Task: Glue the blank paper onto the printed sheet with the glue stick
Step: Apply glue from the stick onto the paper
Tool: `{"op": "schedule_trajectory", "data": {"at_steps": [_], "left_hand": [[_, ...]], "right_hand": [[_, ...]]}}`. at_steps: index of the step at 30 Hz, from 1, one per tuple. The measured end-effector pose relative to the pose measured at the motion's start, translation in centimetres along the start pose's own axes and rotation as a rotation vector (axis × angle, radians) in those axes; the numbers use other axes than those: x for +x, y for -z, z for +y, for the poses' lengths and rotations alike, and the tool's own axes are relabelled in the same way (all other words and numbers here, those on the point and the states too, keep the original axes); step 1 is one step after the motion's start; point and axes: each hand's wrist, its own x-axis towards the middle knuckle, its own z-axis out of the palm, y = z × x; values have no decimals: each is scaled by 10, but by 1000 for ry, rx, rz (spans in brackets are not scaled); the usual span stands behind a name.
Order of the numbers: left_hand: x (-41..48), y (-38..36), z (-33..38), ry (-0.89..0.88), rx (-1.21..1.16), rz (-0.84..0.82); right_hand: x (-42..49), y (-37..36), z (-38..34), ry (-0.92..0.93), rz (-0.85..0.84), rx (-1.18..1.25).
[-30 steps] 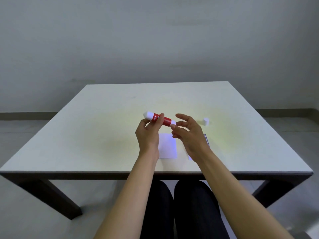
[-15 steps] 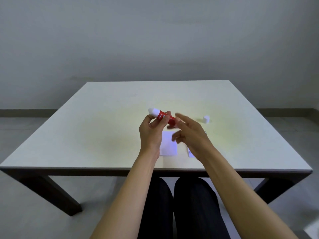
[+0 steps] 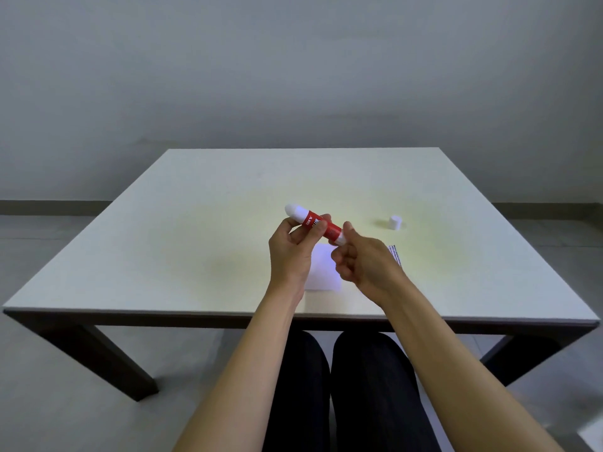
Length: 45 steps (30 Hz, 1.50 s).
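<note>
A red glue stick (image 3: 318, 224) with white ends is held above the table, tilted with its rounded white tip up and to the left. My left hand (image 3: 292, 252) grips its red body. My right hand (image 3: 365, 264) pinches the white lower end with thumb and fingers. Its white cap (image 3: 395, 222) stands on the table to the right. The blank white paper (image 3: 323, 270) lies flat under my hands. Only the edge of the printed sheet (image 3: 395, 255) shows, to the right of my right hand; the rest is hidden.
The pale table (image 3: 195, 239) has dark legs, and its front edge runs just above my knees. A grey wall stands behind it, with floor on both sides.
My right hand has closed from spread fingers onto the lower end of the glue stick. The stick has risen slightly and tilted more steeply in my left hand.
</note>
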Motion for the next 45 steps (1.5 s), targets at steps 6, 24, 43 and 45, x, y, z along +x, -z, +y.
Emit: {"op": "schedule_trajectory", "data": {"at_steps": [6,24,43,45], "left_hand": [[-2,0,3,-56,52,-101],[22,40,-2,-66,446,-404],[44,78,-17,-32,1413,-771],[44,78,-18,-21,1423,-769]], "right_hand": [[1,2,-2,-190,-4,78],[9,11,2,-56,54,403],[3,-10,27,556,79,-936],[-6,-8,26,547,13,-945]]}}
